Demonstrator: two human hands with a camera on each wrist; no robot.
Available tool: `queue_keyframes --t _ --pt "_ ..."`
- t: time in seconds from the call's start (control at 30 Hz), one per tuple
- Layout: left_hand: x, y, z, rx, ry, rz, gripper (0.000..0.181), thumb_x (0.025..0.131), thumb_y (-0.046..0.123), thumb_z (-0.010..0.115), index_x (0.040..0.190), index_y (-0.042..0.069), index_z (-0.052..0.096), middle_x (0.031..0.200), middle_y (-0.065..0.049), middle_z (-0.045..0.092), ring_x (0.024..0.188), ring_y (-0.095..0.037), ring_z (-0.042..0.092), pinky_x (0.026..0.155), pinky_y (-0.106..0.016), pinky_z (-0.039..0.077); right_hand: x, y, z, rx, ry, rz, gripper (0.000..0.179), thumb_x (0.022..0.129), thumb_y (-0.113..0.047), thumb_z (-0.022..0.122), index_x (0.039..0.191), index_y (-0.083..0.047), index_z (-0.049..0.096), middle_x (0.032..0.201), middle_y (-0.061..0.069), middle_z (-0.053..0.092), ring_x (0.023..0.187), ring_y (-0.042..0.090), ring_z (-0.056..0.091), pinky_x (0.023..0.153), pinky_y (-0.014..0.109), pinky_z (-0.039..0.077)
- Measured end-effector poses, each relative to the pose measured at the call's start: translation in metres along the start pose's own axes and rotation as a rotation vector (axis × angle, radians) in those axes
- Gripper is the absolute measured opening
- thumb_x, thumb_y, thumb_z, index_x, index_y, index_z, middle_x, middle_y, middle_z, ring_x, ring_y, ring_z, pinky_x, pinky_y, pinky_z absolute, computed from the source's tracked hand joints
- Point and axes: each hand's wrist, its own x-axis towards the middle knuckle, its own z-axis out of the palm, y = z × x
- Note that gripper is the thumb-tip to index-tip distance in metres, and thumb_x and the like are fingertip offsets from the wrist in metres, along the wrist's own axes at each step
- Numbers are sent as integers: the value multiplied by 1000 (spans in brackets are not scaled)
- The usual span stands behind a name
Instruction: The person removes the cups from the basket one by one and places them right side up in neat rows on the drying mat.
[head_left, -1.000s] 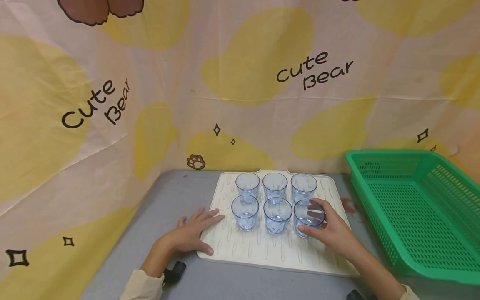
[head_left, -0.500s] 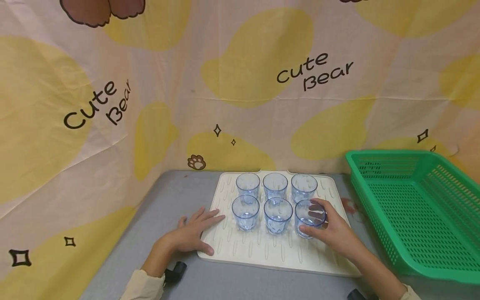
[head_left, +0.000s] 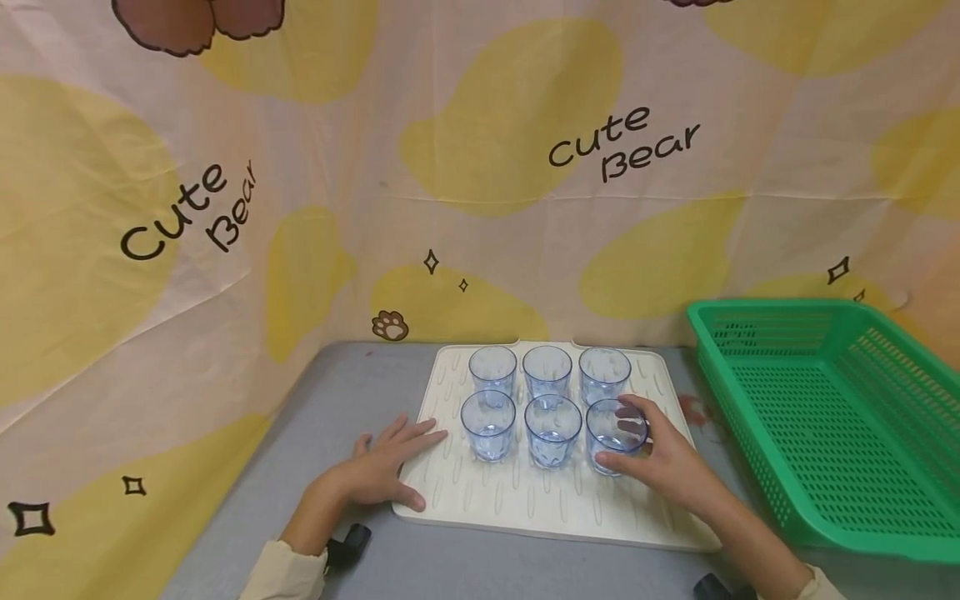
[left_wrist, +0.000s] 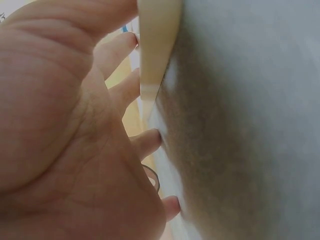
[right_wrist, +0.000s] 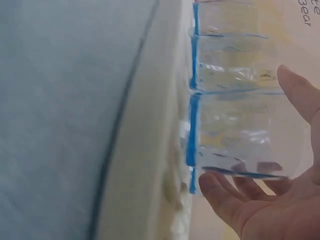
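Clear bluish drinking glasses stand upright in two rows of three on a cream ribbed mat [head_left: 510, 500]. My right hand [head_left: 675, 467] holds the front right glass [head_left: 615, 429], thumb at its near side and fingers around the far right side, partly seen through it. In the right wrist view, the right hand [right_wrist: 270, 200] curves about that glass [right_wrist: 235, 130]. Spread fingers of my left hand [head_left: 382, 467] rest on the mat's left edge. Up close in the left wrist view, the left hand [left_wrist: 65, 120] has its thumb and some fingertips at the mat edge [left_wrist: 156, 45].
A green perforated plastic basket [head_left: 738, 433] stands at the right of the mat on the grey tabletop [head_left: 352, 392]. Behind and to the left hangs a patterned cloth [head_left: 480, 233] with "Cute Bear" lettering. Black wrist devices sit at both wrists.
Both hands and all the glasses stay in place. Only a slight shift of the head view shows.
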Motion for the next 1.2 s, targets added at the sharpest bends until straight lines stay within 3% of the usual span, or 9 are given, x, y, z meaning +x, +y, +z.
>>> queue_keyframes --t 0.23,0.47,0.63,0.83,1.0,1.2 --pt "0 -1 1 3 -4 -6 99 67 49 84 153 32 38 166 0 26 154 -43 6 106 -82 3 -3 -6 -12 -46 -6 -24 95 80 -35 83 151 -2 29 147 27 44 132 48 47 106 62 41" --pt "1 -3 0 8 3 7 99 67 49 83 153 33 38 166 0 26 154 -44 6 106 -82 3 -9 -17 -22 -382 36 -101 101 78 -60 75 153 -9 30 156 20 29 143 46 27 104 73 30" --pt "2 -2 0 5 -3 5 98 68 49 83 153 32 38 166 0 26 154 -44 6 106 -83 3 -14 -22 -27 -632 121 -207 95 82 -64 66 152 -7 35 156 19 32 146 43 23 109 68 23" --pt "5 -1 0 3 -7 -5 98 67 49 84 153 32 38 166 -1 26 154 -43 6 106 -82 2 -15 -21 -36 -864 225 -252 89 87 -68 57 149 -6 42 156 19 35 149 40 18 114 63 18" --pt "6 -1 -1 7 -6 -4 98 67 49 84 153 33 38 166 0 27 154 -43 6 106 -82 2 -14 -16 -39 -920 261 -242 86 88 -69 55 147 -6 46 154 20 37 149 41 20 115 63 13" --pt "6 -3 -1 5 -16 -3 98 68 50 83 153 32 37 166 0 25 154 -43 5 106 -83 2 -11 -14 -39 -913 227 -206 84 89 -70 51 148 -11 45 155 21 38 148 45 19 113 70 12"
